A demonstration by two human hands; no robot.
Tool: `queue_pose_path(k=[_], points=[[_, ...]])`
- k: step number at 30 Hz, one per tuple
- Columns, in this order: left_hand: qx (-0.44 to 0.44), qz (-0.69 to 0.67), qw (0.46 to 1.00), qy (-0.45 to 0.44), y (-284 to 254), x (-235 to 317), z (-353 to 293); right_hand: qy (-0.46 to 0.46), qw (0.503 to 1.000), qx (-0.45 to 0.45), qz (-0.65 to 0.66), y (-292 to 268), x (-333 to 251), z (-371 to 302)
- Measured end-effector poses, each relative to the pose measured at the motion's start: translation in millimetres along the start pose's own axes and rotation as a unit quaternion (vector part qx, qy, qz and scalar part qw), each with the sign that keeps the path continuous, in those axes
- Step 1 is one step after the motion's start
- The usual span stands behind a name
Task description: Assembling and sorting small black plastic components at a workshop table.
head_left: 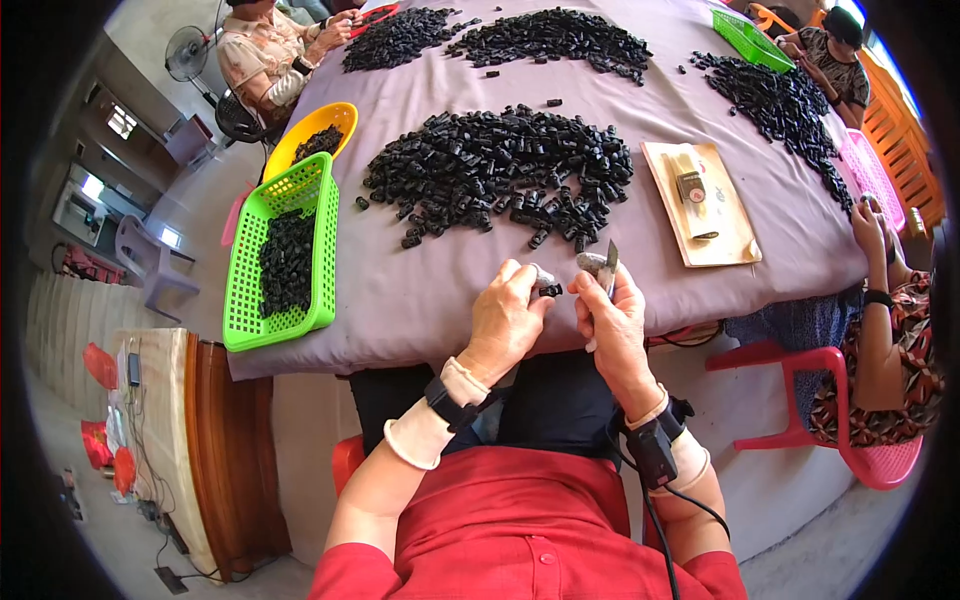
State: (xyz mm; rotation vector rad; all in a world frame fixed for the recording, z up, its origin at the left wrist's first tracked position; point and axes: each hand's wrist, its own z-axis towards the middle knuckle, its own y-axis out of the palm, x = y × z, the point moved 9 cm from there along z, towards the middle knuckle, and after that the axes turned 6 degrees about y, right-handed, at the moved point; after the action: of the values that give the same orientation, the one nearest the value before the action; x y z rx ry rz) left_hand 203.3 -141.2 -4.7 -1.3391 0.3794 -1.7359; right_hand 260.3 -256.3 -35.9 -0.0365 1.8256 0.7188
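My left hand (503, 322) is closed, pinching a small black cylindrical part (549, 290) at its fingertips. In my right hand (616, 325) is a small knife (611, 258), its short blade pointing up and away from me. Pale wrapping covers a fingertip on each hand. The two hands are close together just over the near table edge, with the black part beside the knife but apart from its blade. Beyond them lies a large heap of similar black parts (500, 170), a few scattered along its near side.
A green basket (325, 270) of black parts stands at the table's left, before a yellow bowl (347, 122). To the right, a card (720, 205) bears a packaged item. More heaps lie farther off, with other people seated around the table (400, 300). A pink chair (790, 365) stands right.
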Motion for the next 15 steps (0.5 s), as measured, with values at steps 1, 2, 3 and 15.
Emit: queue_pose_path(k=[1,2,3,15], points=[[0.001,-0.035,0.999,-0.008,-1.7,-1.2,-1.8,0.009,1.0,0.005,-0.011,-2.4,2.4,0.9],[-0.001,-0.036,0.999,-0.006,-4.3,0.6,-3.1,0.008,1.0,0.007,-0.01,-2.7,3.0,1.1],[0.012,-0.089,0.996,-0.018,-9.8,1.3,-4.8,0.007,0.999,0.005,-0.054,-0.3,3.8,1.3],[0.025,-0.322,0.936,-0.142,-25.7,-0.9,-25.1,0.027,0.997,-0.075,-0.021,20.1,9.5,-7.8]])
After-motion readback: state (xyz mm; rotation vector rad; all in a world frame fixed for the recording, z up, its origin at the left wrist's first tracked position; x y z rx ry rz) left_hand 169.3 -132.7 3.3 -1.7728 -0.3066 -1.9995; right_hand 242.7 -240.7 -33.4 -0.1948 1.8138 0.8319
